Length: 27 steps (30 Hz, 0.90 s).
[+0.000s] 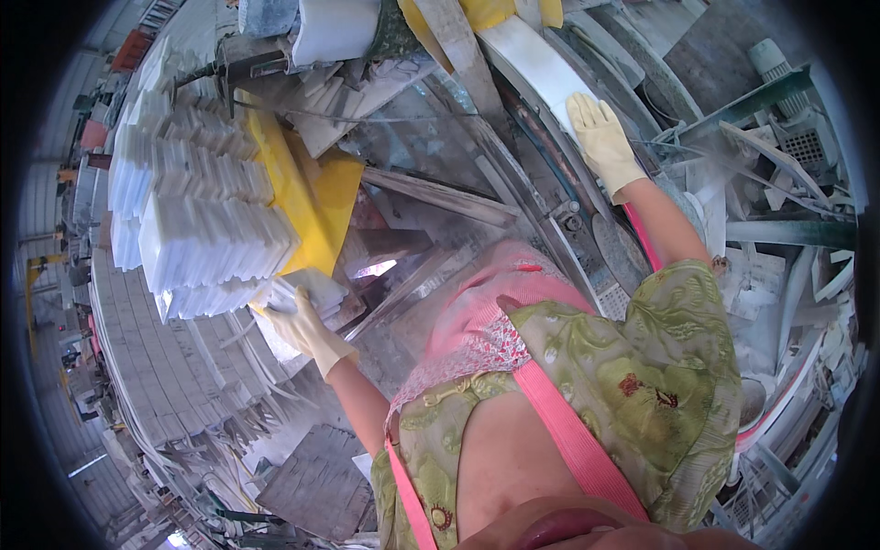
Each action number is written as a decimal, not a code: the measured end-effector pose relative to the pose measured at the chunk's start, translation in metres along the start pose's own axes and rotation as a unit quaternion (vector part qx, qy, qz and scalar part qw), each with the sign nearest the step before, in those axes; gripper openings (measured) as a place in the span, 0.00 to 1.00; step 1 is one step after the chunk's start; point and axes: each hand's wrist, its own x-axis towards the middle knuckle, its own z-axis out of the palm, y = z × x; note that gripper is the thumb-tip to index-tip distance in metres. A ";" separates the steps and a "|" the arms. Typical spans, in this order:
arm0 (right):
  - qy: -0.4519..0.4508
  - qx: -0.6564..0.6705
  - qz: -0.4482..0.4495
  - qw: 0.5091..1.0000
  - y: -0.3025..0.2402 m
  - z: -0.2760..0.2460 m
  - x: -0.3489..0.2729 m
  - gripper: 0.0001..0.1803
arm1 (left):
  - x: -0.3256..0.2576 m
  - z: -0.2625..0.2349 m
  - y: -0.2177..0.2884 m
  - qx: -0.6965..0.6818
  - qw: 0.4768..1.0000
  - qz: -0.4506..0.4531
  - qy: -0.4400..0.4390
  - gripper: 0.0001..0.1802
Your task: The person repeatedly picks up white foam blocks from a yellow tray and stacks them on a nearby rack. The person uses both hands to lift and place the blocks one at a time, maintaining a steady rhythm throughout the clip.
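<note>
My left hand point(304, 334), in a cream rubber glove, is at a small pile of white stone tiles point(321, 291). Its thumb lies over a tile and its fingers close at the near left edge; how many tiles it grips I cannot tell. My right hand point(602, 142), gloved the same way, rests flat on a long white stone slab point(536, 62), fingers stretched along it. That slab lies in a narrow machine track running from the upper middle toward my right side.
Tall stacks of white tiles point(215, 234) stand at the left beside a yellow sheet point(321, 197). Wooden boards point(440, 194) lie between the stacks and the track. Stone offcuts, metal bars and a motor point(772, 64) crowd the right. A grey board point(316, 481) lies at the lower left.
</note>
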 end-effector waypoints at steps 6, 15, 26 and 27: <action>0.104 0.030 0.008 0.994 -0.003 0.015 0.036 0.32 | -0.002 -0.005 0.003 0.025 0.999 0.007 -0.026 0.57; -0.023 0.117 -0.032 0.992 0.042 -0.032 0.083 0.26 | 0.004 0.007 -0.013 0.019 0.999 -0.025 -0.014 0.57; -0.054 0.800 -0.168 0.573 -0.283 -0.182 0.050 0.23 | -0.004 -0.004 -0.007 0.022 0.996 0.073 0.051 0.52; -0.053 0.787 -0.163 0.593 -0.314 -0.192 0.043 0.24 | -0.004 -0.005 -0.006 0.023 0.997 0.067 0.043 0.52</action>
